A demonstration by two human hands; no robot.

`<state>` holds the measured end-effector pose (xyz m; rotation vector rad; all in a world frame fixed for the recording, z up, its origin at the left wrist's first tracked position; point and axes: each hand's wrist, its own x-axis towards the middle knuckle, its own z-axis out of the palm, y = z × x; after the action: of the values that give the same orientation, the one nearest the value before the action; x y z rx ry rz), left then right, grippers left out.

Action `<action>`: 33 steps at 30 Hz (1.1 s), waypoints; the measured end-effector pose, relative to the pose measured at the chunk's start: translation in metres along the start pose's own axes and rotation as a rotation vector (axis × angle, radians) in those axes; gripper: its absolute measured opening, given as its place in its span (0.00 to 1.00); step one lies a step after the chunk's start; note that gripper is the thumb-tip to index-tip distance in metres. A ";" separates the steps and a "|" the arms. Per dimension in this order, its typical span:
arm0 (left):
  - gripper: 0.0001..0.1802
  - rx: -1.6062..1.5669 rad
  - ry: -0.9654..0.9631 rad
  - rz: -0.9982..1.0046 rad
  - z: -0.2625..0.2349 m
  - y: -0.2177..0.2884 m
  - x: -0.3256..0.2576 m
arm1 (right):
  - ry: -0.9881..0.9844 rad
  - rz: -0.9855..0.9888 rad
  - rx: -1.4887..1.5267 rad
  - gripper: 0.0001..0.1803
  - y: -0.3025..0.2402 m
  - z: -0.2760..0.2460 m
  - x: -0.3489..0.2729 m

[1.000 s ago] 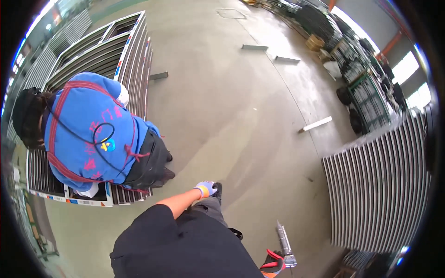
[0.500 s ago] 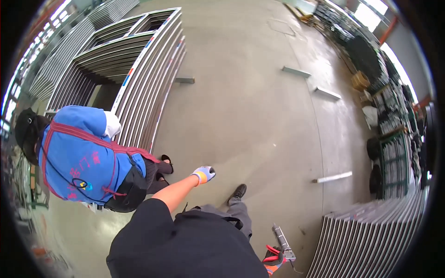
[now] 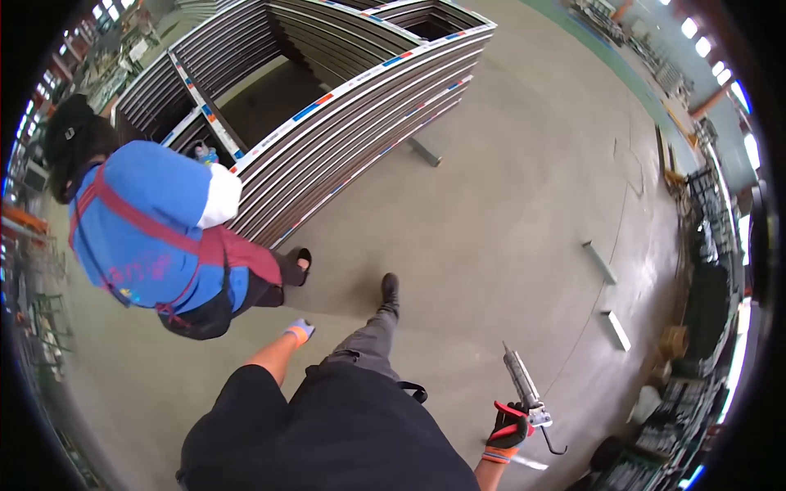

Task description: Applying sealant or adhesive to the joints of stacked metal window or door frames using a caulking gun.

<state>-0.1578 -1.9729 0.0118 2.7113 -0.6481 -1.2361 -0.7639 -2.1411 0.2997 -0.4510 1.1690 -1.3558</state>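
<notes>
My right hand (image 3: 506, 427), in a dark glove with red parts and an orange cuff, is closed around a caulking gun (image 3: 522, 376). The gun has a silver barrel with its thin nozzle pointing up and away, and a dark bent rod at the rear. Red pieces show by the fingers; whether they belong to its grip I cannot tell. My left hand (image 3: 300, 331), in a pale grey-violet glove with an orange cuff, hangs low at my left side, fingers curled and nothing seen in it. It is nearest to a co-worker (image 3: 155, 221) in a blue top and red apron.
A tall stack of dark frames (image 3: 360, 123) with white edges and coloured labels stands ahead left, the co-worker beside it. A metal block (image 3: 425, 152) sticks out under its edge. Metal bars (image 3: 616, 331) lie on the floor to the right, near racks of goods (image 3: 667, 409).
My view has turned left, bringing the frame stack closer. My left hand has lowered and swung back. My right hand with the caulking gun has come further up into view.
</notes>
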 end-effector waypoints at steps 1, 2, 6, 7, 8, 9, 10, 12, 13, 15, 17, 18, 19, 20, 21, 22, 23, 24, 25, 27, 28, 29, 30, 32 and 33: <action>0.19 0.026 -0.024 0.003 0.006 -0.003 0.009 | -0.031 -0.013 -0.010 0.24 -0.002 0.026 0.034; 0.19 0.054 -0.046 0.009 0.003 0.002 0.023 | -0.036 -0.030 -0.005 0.26 -0.001 0.059 0.057; 0.22 0.015 -0.096 -0.059 -0.039 0.088 0.074 | -0.153 -0.051 -0.130 0.26 -0.012 0.194 0.120; 0.26 -0.010 -0.055 -0.072 -0.061 0.116 0.088 | -0.212 -0.043 -0.126 0.26 -0.019 0.230 0.131; 0.26 -0.051 -0.019 -0.045 -0.078 0.120 0.126 | -0.233 -0.021 -0.111 0.26 -0.018 0.258 0.149; 0.27 -0.092 0.025 -0.017 -0.093 0.122 0.165 | -0.303 0.057 -0.072 0.26 -0.016 0.281 0.169; 0.27 -0.124 0.008 -0.005 -0.111 0.182 0.172 | -0.358 0.091 -0.084 0.26 -0.016 0.303 0.188; 0.25 -0.329 0.261 0.159 -0.197 0.272 0.173 | -0.397 0.109 -0.102 0.26 -0.018 0.349 0.216; 0.23 -0.462 0.320 0.241 -0.218 0.292 0.181 | -0.462 0.119 -0.154 0.26 -0.019 0.372 0.236; 0.21 -0.451 0.341 0.194 -0.280 0.357 0.163 | -0.534 0.132 -0.204 0.24 -0.025 0.426 0.270; 0.20 -0.349 0.481 0.102 -0.274 0.358 0.202 | -0.654 0.089 -0.573 0.24 -0.029 0.469 0.307; 0.20 -0.409 0.435 0.146 -0.271 0.345 0.217 | -0.689 0.106 -0.574 0.24 -0.030 0.497 0.323; 0.21 -0.470 0.385 0.194 -0.265 0.334 0.228 | -0.757 0.097 -0.684 0.24 -0.035 0.523 0.339; 0.19 -0.493 0.392 0.043 -0.252 0.320 0.234 | -0.832 0.086 -0.796 0.24 -0.038 0.549 0.360; 0.19 -0.504 0.400 0.014 -0.246 0.318 0.234 | -0.912 0.077 -0.727 0.26 -0.035 0.571 0.383; 0.18 -0.503 0.329 -0.063 -0.239 0.310 0.228 | -0.992 0.079 -0.657 0.29 -0.031 0.598 0.398; 0.17 -0.507 0.257 -0.145 -0.230 0.301 0.218 | -0.961 0.159 -0.550 0.27 -0.028 0.626 0.408; 0.14 -0.580 0.320 -0.120 -0.207 0.279 0.218 | -0.993 0.156 -0.577 0.26 -0.025 0.645 0.432; 0.13 -0.746 0.462 -0.162 -0.197 0.292 0.215 | -1.014 0.132 -0.621 0.25 -0.020 0.662 0.455; 0.09 -0.958 0.604 -0.150 -0.181 0.304 0.203 | -1.161 0.171 -0.579 0.39 -0.017 0.721 0.482; 0.09 -0.981 0.668 -0.216 -0.181 0.317 0.206 | -1.242 0.144 -0.570 0.40 -0.008 0.749 0.496; 0.09 -1.002 0.730 -0.285 -0.181 0.327 0.203 | -1.327 0.140 -0.590 0.40 0.000 0.775 0.510; 0.10 -1.017 0.820 -0.375 -0.165 0.312 0.201 | -1.426 0.153 -0.586 0.41 0.010 0.812 0.511; 0.11 -1.027 0.953 -0.536 -0.146 0.297 0.210 | -1.525 0.213 -0.535 0.41 0.033 0.869 0.506; 0.11 -1.054 0.962 -0.575 -0.152 0.302 0.215 | -1.590 0.226 -0.533 0.41 0.048 0.895 0.506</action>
<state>-0.0229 -2.3494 0.0397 2.1017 0.7220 -0.0435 -0.0890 -2.9055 0.4381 -1.3743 0.1475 -0.1560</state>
